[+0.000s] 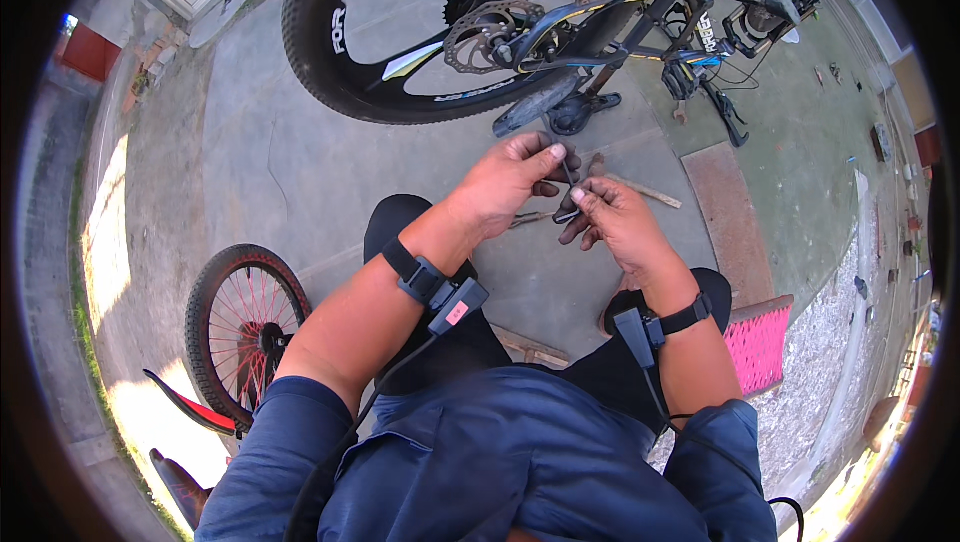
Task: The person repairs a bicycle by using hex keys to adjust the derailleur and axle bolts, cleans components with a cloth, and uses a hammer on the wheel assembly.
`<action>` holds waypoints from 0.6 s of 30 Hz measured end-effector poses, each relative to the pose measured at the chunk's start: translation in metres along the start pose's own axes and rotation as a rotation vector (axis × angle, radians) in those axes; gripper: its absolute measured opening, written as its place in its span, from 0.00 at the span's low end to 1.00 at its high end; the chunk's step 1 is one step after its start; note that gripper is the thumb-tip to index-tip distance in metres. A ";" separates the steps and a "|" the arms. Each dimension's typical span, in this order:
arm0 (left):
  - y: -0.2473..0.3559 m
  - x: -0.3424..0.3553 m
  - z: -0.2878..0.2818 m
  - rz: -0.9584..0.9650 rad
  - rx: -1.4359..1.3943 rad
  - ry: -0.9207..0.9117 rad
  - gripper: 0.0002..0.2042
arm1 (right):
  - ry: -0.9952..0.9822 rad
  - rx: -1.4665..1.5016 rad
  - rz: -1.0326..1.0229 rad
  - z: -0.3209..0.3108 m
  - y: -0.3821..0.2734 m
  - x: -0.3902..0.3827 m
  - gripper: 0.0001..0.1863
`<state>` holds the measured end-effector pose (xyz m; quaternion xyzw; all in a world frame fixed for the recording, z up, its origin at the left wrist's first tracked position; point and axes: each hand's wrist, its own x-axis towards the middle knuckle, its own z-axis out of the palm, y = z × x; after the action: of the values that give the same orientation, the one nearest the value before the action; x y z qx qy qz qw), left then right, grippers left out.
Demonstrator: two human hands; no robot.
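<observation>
In front of my knees, both hands are close together with the fingers pinched. A thin dark rod-like piece (568, 172) runs between the fingertips of my left hand (512, 174) and those of my right hand (622, 217). A short silvery piece (567, 216) shows at the right fingers; whether it belongs to the same rod I cannot tell. Dark smudges mark the fingers. Just beyond my hands is a bicycle with a thick-tyred wheel (345, 92), a brake disc (490, 37) and a pedal (540, 104).
A wooden-handled tool (650, 192) lies on the concrete behind my right hand. A brown board (725, 207) and a pink woven seat (760, 344) are at right. To my left stands another wheel (203, 322) with red spokes, near a red-and-black mudguard (190, 402).
</observation>
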<state>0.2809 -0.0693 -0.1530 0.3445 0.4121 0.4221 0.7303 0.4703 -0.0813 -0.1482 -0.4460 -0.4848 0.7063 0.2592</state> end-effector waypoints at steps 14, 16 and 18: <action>0.011 0.110 -0.016 -0.012 -0.191 0.230 0.09 | -0.032 0.027 0.004 -0.048 0.006 0.086 0.12; 0.013 0.115 -0.019 -0.008 -0.211 0.244 0.09 | -0.036 0.029 -0.025 -0.046 0.006 0.089 0.12; 0.012 0.119 -0.023 -0.002 -0.223 0.222 0.09 | -0.024 0.022 -0.037 -0.046 0.006 0.093 0.12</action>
<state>0.2929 0.0465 -0.1892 0.2120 0.4411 0.5002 0.7144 0.4675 0.0114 -0.1950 -0.4255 -0.4881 0.7119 0.2717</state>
